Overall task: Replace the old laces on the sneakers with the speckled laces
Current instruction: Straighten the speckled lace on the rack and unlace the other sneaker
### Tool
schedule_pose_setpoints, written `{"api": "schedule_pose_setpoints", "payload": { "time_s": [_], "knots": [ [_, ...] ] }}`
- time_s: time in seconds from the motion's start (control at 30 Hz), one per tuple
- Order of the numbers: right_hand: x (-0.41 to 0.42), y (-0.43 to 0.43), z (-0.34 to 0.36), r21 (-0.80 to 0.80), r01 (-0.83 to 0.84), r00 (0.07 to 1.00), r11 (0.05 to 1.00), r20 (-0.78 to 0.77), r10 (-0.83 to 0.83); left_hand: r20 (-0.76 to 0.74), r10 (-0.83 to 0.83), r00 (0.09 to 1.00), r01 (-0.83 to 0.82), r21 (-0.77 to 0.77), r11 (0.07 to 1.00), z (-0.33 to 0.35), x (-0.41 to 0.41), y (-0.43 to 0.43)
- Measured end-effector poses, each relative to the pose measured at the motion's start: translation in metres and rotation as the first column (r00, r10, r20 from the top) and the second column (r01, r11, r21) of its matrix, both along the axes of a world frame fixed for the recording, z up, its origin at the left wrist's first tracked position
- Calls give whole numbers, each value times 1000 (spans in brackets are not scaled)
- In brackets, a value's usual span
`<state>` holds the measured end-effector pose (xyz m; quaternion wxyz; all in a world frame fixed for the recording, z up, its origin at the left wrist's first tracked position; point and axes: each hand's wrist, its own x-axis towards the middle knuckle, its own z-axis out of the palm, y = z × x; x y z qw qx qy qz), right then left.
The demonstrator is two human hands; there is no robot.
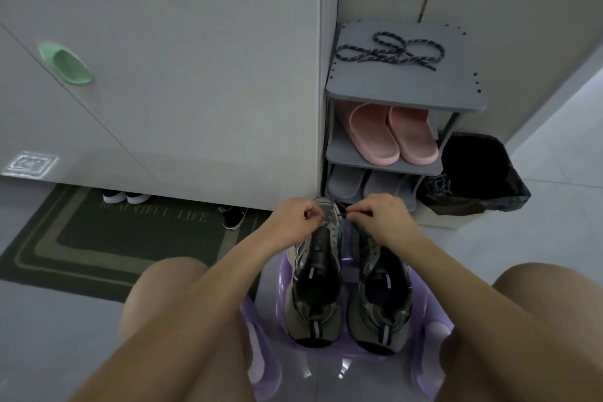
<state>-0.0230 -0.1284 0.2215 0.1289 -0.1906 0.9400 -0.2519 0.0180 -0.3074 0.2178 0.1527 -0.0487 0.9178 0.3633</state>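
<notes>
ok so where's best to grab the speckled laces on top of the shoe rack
Probably the middle, where the strands cross, pinched from straight above. The speckled laces lie flat in loose loops on the shoe rack's top shelf, so a pinch there should gather most strands.

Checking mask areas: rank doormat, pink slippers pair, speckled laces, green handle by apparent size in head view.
1. doormat
2. pink slippers
3. speckled laces and green handle: laces spread wider, filled area looks alike, so unranked.
</notes>
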Motion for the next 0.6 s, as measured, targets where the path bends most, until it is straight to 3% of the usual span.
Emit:
{"api": "schedule_pose_setpoints", "payload": {
  "time_s": [0.17,0.33,0.47,0.6],
  "knots": [
    [-1,-8,-17,99,62,998,993,9,-63,-92,111,990,-111,5,994,-10,-15,5],
    [7,-15,-38,166,-5,1000,986,-24,10,45,44,998,-37,-147,988,-32,-18,6],
    [3,-20,-41,205,-51,994,977,-88,71,48,35,998,-22,-253,967,-47,-9,3],
    [0,-25,-44,222,-105,980,969,-141,138,0,62,998,-61,-156,986,-56,0,5]
  ]
}}
